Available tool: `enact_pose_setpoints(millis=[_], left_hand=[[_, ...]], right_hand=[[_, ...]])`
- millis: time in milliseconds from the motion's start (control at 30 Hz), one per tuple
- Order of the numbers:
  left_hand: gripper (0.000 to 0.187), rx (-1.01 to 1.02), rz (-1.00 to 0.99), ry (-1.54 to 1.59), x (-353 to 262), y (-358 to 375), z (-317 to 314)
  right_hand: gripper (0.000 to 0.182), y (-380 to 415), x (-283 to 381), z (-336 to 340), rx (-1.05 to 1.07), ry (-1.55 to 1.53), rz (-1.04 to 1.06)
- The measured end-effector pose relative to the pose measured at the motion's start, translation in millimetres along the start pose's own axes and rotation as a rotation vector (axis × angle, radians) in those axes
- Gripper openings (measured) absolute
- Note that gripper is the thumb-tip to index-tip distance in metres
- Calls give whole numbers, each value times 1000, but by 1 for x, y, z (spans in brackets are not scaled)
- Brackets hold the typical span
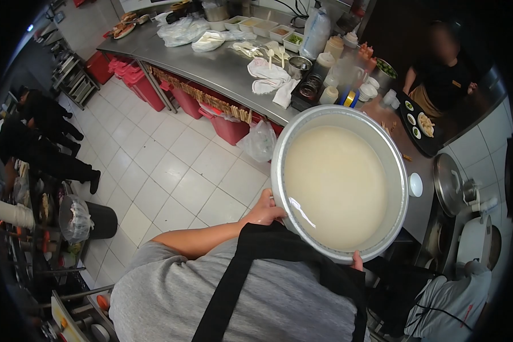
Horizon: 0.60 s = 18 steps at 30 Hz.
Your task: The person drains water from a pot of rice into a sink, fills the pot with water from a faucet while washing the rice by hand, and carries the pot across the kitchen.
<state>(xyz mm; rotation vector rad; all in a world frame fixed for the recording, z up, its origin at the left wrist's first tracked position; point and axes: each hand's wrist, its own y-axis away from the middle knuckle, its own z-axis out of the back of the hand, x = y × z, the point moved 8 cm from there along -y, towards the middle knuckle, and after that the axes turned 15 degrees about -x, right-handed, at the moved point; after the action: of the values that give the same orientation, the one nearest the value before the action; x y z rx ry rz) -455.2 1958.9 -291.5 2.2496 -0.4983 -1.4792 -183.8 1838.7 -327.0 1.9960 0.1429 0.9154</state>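
A big round aluminium pot (280, 142) full of cloudy, whitish liquid (339, 182) is held up in front of my body. On the pot's near left side, my left hand (265, 209) is closed on the rim. A fingertip of my right hand (357, 261) shows over the near right rim; the rest of that hand is behind the pot. The liquid's surface looks smooth, with a bright reflection near the left wall. What lies under the liquid cannot be seen.
A steel counter (211, 71) with white cloths (268, 77) and squeeze bottles (325, 60) runs along the far side. Red bins (231, 128) stand beneath it. A person (439, 74) stands beyond a black tray (410, 128). People in black (45, 142) and a bin (102, 221) are left.
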Motion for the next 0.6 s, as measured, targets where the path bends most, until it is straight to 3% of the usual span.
enact_pose_setpoints(millis=[167, 367, 600], left_hand=[[48, 27, -10, -14, 1, -1, 0], [49, 29, -16, 7, 0, 0, -2], [48, 44, -8, 12, 5, -4, -1]], right_hand=[[59, 7, 1, -3, -106, -10, 3], [60, -6, -1, 4, 9, -10, 21], [61, -3, 0, 4, 5, 31, 11]])
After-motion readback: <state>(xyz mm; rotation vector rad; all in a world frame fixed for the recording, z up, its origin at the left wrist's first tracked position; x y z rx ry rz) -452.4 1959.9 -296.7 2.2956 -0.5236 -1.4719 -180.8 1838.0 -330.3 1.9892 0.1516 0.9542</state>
